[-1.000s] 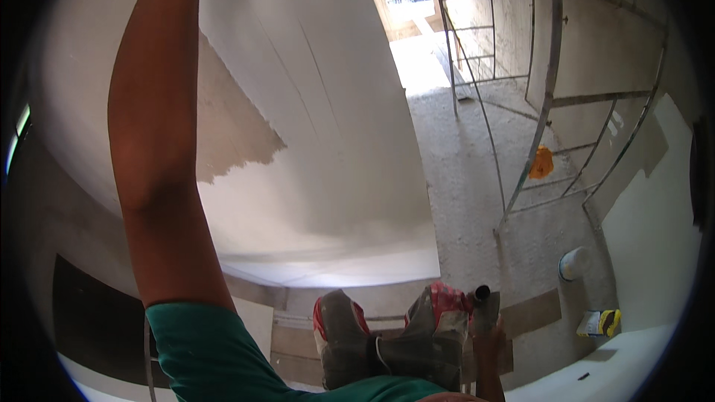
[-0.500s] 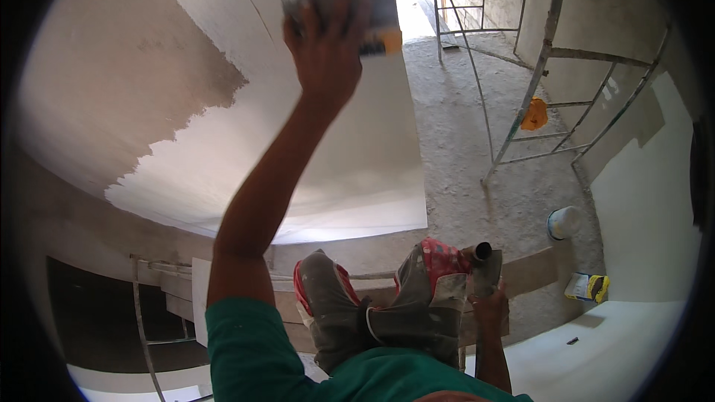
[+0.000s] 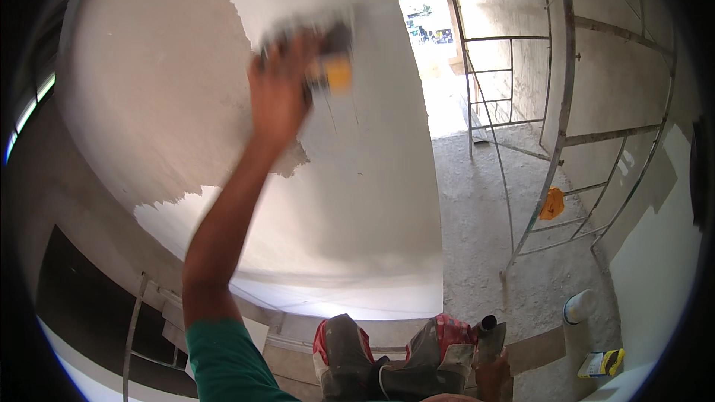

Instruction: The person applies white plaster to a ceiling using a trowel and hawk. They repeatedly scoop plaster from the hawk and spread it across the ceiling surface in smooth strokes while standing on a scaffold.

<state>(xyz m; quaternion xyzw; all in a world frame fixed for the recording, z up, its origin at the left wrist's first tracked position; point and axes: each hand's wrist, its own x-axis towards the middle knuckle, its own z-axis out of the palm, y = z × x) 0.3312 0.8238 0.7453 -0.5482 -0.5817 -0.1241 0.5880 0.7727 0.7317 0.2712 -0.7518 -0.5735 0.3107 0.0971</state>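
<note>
My left hand [image 3: 279, 85] grips a wide, motion-blurred flat tool [image 3: 335, 41] with dark and yellow parts, held at the large plastered wall [image 3: 387, 201] in front of me, which is partly white and partly grey-beige with a jagged border. Down by my right knee, my right hand [image 3: 491, 368] holds a dark metal plate [image 3: 495, 339] with a round dark tubular piece at its top. My grey trousers [image 3: 346, 357] with red patches show below.
Metal scaffold frames [image 3: 570, 97] stand at right, with an orange object [image 3: 551, 201] on one. On the rough floor [image 3: 473, 246] are a white bucket [image 3: 579, 305] and a yellow-and-white package [image 3: 599, 362]. A bright doorway [image 3: 428, 45] lies behind. A metal frame [image 3: 134, 327] is at lower left.
My left hand, out of view at the top earlier, came down with the tool and then moved left. My view shifted, and my right hand still holds the plate low.
</note>
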